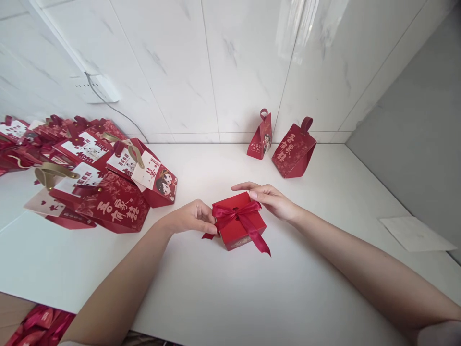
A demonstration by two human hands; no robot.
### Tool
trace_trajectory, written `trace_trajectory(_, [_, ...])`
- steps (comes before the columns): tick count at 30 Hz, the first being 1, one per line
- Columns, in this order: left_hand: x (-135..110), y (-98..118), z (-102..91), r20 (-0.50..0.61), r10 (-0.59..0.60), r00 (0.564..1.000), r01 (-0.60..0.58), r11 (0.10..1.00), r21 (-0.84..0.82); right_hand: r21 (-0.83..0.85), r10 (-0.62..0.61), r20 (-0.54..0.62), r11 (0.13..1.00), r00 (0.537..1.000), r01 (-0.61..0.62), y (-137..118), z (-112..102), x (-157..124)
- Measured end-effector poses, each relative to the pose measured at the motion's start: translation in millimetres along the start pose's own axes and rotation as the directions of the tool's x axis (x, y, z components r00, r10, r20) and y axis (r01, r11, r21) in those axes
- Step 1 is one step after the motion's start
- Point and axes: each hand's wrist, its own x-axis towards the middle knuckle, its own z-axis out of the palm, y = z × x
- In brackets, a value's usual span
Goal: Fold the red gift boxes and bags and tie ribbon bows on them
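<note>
A small red gift box [240,228] lies on the white table [223,298], tied with a dark red ribbon [238,215] in a bow. My left hand [192,217] pinches the ribbon at the box's left edge, fingers closed. On the box's far right corner rests my right hand [271,198], fingertips touching the ribbon there, fingers partly curled. One ribbon tail [260,241] trails off the box's front right.
A heap of flat red gift bags and boxes [86,178] with gold handles fills the left of the table. Two folded red boxes [260,135] [294,149] stand by the tiled wall at the back. A white sheet [414,234] lies at the right.
</note>
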Motion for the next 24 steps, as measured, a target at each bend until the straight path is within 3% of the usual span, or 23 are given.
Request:
trace_trajectory(6, [-1.3,0.9,-0.7,0.025,-0.028,0.999,0.024,0.991,0.135,0.026,-0.05,0.027,0.998,0.998,0.049,4.4,0.2,0.7])
trace_trajectory(19, [3.0,-0.6,-0.4,0.116,-0.07,0.991,0.06,0.994,0.094,0.087,-0.034,0.011,0.996,0.999,0.033,8.5,3.8,0.1])
trace_trajectory(24, [-4.9,1.7,-9.3,0.196,-0.117,0.974,0.067,0.967,0.246,0.161,-0.002,0.023,0.987,1.0,-0.001,7.2,4.2,-1.5])
